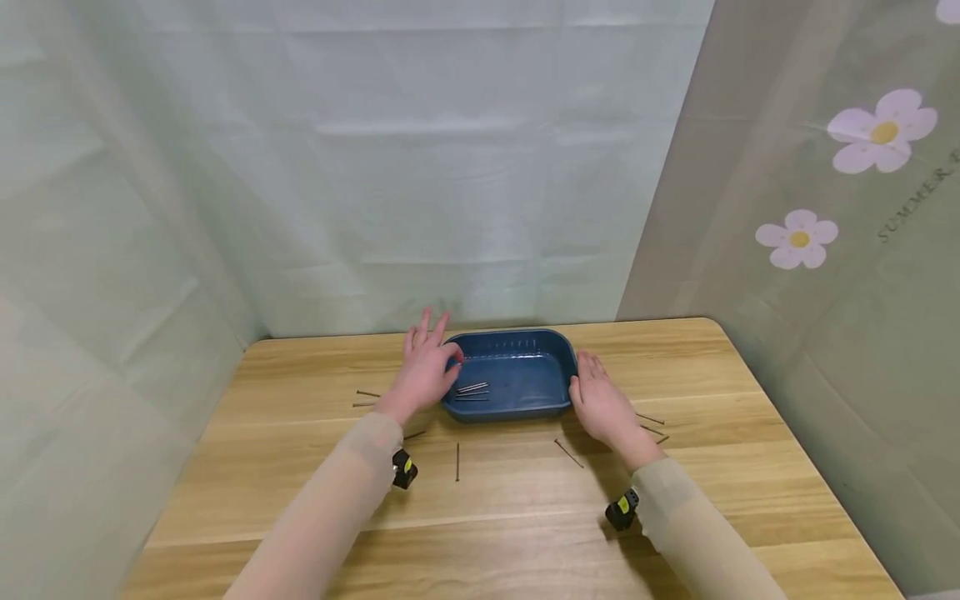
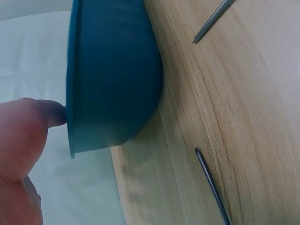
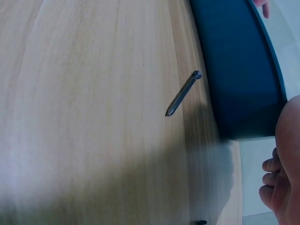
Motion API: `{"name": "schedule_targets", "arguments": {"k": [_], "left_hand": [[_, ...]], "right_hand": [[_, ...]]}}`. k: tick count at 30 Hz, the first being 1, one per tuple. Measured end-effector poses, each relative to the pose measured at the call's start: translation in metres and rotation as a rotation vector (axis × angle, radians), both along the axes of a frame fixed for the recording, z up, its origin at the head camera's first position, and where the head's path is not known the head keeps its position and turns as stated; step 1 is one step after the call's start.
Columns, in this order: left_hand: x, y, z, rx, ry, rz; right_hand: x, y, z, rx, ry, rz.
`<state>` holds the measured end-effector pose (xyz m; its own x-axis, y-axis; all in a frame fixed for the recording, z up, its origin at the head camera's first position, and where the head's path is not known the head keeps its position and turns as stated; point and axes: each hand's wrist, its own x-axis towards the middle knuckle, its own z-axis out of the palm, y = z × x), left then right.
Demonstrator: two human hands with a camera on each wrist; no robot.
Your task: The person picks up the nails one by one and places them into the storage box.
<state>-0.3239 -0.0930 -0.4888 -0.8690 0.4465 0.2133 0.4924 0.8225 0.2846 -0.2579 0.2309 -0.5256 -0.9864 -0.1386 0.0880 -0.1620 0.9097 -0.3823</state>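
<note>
Blue tray (image 1: 510,379) sits mid-desk (image 1: 300,500), long axis 9-to-3. Left hand (image 1: 426,371) at its 9 o'clock end, right hand (image 1: 600,404) at 3; both grips released, fingers straight against the walls, equally near.

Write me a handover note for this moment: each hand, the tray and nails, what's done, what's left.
Left hand: fingers straight, resting on the left rim of the blue tray, thumb on the rim edge; holds nothing.
Right hand: flat against the tray's right end; holds nothing.
The tray sits mid-table, toward the back.
Done: a few nails in the tray.
Left: nails loose on the table, two left of the tray, two in front, some at the right, one partly under the left forearm.
</note>
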Motion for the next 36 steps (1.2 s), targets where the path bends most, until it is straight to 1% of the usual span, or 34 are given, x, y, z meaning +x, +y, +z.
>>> {"name": "schedule_targets", "arguments": {"k": [3,7,14,17,25,30,36], "left_hand": [[0.002,-0.007,0.0,0.045,-0.005,-0.003],[0.005,-0.018,-0.001,0.093,0.013,-0.016],[0.02,-0.045,0.0,0.168,0.049,-0.017],[0.027,-0.057,-0.003,0.174,0.056,-0.014],[0.044,-0.091,-0.016,0.174,0.057,0.015],[0.057,-0.109,-0.019,0.186,0.074,0.009],[0.075,-0.129,-0.023,0.191,0.07,0.003]], "right_hand": [[0.0,0.0,-0.001,-0.003,-0.003,0.002],[0.0,0.001,-0.002,-0.004,0.0,-0.001],[-0.002,0.002,-0.003,-0.006,0.0,-0.002],[-0.003,0.003,-0.002,-0.008,0.0,-0.003],[-0.002,0.005,-0.001,-0.011,-0.003,-0.001],[-0.002,0.003,-0.003,-0.004,0.003,-0.004],[-0.001,0.0,-0.003,-0.004,0.002,-0.007]]}}
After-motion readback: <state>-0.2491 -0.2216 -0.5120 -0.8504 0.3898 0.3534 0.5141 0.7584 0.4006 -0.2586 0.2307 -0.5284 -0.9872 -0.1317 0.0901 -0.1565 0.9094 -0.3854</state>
